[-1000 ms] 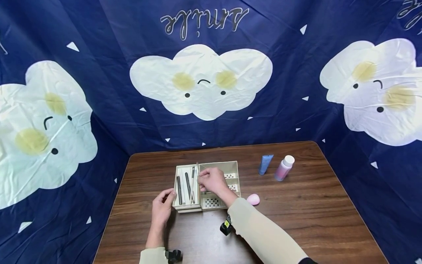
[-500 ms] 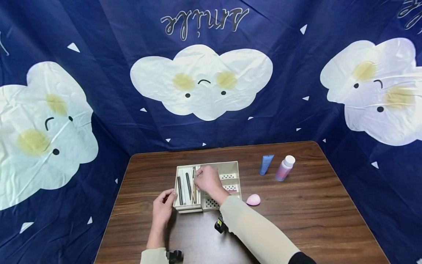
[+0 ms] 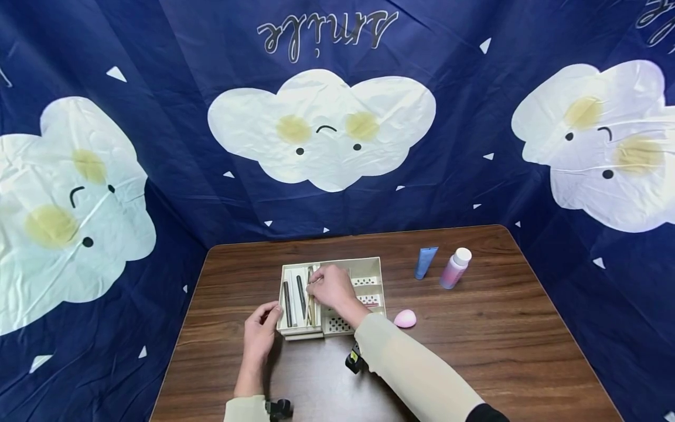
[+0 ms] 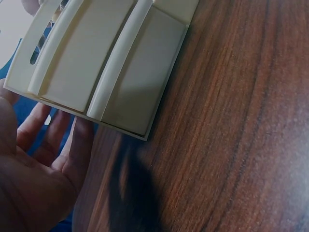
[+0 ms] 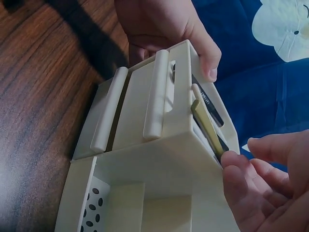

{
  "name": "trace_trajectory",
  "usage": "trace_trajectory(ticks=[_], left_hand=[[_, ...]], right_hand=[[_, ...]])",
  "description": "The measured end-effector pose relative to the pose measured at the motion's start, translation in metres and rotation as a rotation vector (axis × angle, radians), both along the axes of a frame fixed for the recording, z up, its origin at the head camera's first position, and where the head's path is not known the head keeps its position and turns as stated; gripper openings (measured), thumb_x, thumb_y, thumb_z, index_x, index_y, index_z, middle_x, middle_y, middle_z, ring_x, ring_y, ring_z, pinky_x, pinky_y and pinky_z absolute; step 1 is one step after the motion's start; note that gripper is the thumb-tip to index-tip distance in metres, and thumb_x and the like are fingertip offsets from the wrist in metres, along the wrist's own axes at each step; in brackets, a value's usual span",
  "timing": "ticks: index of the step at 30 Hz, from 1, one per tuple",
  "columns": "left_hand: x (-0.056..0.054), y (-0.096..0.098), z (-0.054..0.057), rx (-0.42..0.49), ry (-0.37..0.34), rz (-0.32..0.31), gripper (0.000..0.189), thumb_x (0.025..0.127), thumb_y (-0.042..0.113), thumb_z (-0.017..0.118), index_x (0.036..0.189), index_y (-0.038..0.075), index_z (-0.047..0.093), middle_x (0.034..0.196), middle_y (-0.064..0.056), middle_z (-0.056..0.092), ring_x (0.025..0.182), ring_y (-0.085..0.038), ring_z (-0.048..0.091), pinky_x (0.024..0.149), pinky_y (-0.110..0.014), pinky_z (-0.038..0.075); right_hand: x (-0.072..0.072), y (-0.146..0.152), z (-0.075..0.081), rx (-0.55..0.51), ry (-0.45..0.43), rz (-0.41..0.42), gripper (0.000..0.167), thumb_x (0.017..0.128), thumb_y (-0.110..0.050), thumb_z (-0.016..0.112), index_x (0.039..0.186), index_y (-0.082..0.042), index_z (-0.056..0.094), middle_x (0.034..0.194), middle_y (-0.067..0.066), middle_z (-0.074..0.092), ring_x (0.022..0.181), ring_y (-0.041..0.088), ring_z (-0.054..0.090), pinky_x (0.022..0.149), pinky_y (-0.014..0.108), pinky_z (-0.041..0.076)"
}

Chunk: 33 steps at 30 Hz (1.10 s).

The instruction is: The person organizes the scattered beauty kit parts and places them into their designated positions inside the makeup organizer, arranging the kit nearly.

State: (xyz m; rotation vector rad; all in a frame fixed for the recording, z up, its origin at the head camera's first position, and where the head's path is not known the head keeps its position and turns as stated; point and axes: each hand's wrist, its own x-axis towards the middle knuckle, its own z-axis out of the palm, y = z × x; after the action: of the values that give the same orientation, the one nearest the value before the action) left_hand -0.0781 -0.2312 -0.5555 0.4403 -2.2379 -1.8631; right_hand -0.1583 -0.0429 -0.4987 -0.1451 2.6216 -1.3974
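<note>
A cream desktop organizer (image 3: 360, 265) stands on the table, its left tray holding several slim dark and light sticks. My right hand (image 3: 333, 286) is over this tray's right side. Its thumb and fingertips pinch a slim gold-coloured stick with a flat end (image 5: 206, 124), which leans inside the tray; its lower part is hidden by the wall. Beside it lies a black pencil with pale lettering (image 5: 208, 104). My left hand (image 3: 259, 329) rests against the organizer's left wall, thumb at the upper edge and relaxed fingers along the side.
The organizer has two drawer fronts (image 4: 130, 72) below the tray and lower compartments with dotted panels on its right. To the right on the wooden table (image 3: 490, 340) are a pink makeup sponge (image 3: 405, 319), a blue tube (image 3: 425, 262) and a pink bottle with white cap (image 3: 455, 269).
My right hand has moved left and slightly down over the tray, lowering the gold-coloured stick into its right side. My left hand has stayed at the organizer's left wall.
</note>
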Motion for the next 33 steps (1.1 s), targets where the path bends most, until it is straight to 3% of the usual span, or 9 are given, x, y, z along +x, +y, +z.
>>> trace_trajectory(ticks=[3,8,11,15,18,20,27,33], left_hand=[[-0.002,-0.002,-0.007,0.0,-0.003,0.012,0.022,0.097,0.006,0.067,0.112,-0.01,0.071,0.089,0.005,0.071,0.078,-0.002,0.059,0.07,-0.017,0.048],[-0.01,-0.009,-0.032,0.007,-0.025,0.032,0.022,0.098,0.009,0.068,0.113,-0.005,0.073,0.091,0.005,0.07,0.079,-0.002,0.058,0.07,-0.017,0.048],[-0.012,-0.01,-0.041,0.005,-0.02,0.051,0.022,0.097,0.011,0.07,0.113,-0.003,0.074,0.091,0.005,0.07,0.079,-0.003,0.058,0.069,-0.017,0.048],[-0.012,-0.01,-0.043,0.005,0.003,0.058,0.021,0.097,0.012,0.071,0.111,-0.002,0.075,0.089,0.006,0.07,0.078,-0.005,0.059,0.068,-0.018,0.048],[-0.011,-0.01,-0.042,0.003,0.005,0.057,0.021,0.097,0.013,0.071,0.11,-0.002,0.075,0.088,0.007,0.07,0.078,-0.005,0.059,0.068,-0.018,0.048],[-0.011,-0.01,-0.041,-0.002,0.003,0.058,0.021,0.097,0.013,0.07,0.11,-0.002,0.075,0.089,0.005,0.07,0.078,-0.004,0.059,0.068,-0.018,0.048],[-0.011,-0.011,-0.04,-0.001,-0.009,0.058,0.021,0.097,0.013,0.071,0.111,-0.001,0.075,0.092,0.002,0.071,0.08,-0.004,0.059,0.07,-0.017,0.048],[-0.012,-0.01,-0.04,0.005,-0.033,0.052,0.021,0.097,0.013,0.07,0.113,0.0,0.075,0.09,0.007,0.07,0.081,-0.003,0.059,0.071,-0.017,0.048]], right_hand=[[0.0,0.003,0.002,-0.014,-0.007,0.015,0.014,0.083,-0.015,0.081,0.097,-0.011,0.079,0.062,-0.009,0.069,0.053,0.009,0.066,0.061,0.023,0.052],[-0.001,0.01,0.004,-0.124,-0.053,0.027,0.021,0.085,-0.012,0.079,0.105,-0.005,0.078,0.068,-0.003,0.072,0.067,0.03,0.075,0.052,0.028,0.055],[-0.002,0.017,0.003,-0.157,-0.05,0.035,0.023,0.086,-0.01,0.077,0.108,-0.004,0.077,0.073,-0.002,0.073,0.066,0.028,0.074,0.05,0.027,0.055],[-0.004,0.027,0.003,-0.119,0.011,0.036,0.024,0.085,-0.013,0.075,0.108,-0.007,0.079,0.079,-0.002,0.075,0.059,0.007,0.066,0.056,0.025,0.054],[-0.004,0.036,0.003,-0.11,0.052,0.032,0.023,0.085,-0.014,0.077,0.108,-0.008,0.079,0.084,0.0,0.077,0.06,0.002,0.063,0.062,0.024,0.054],[-0.004,0.042,0.003,-0.143,0.051,0.032,0.023,0.086,-0.014,0.079,0.108,-0.007,0.079,0.087,0.002,0.078,0.062,0.005,0.067,0.061,0.024,0.054],[-0.001,0.063,0.002,-0.233,0.04,0.016,0.025,0.086,-0.012,0.079,0.109,-0.006,0.079,0.088,0.007,0.079,0.074,0.034,0.076,0.053,0.025,0.053],[0.0,0.086,-0.006,-0.198,0.074,-0.023,0.023,0.084,-0.015,0.08,0.107,-0.008,0.08,0.086,0.004,0.079,0.07,0.025,0.074,0.056,0.026,0.054]])
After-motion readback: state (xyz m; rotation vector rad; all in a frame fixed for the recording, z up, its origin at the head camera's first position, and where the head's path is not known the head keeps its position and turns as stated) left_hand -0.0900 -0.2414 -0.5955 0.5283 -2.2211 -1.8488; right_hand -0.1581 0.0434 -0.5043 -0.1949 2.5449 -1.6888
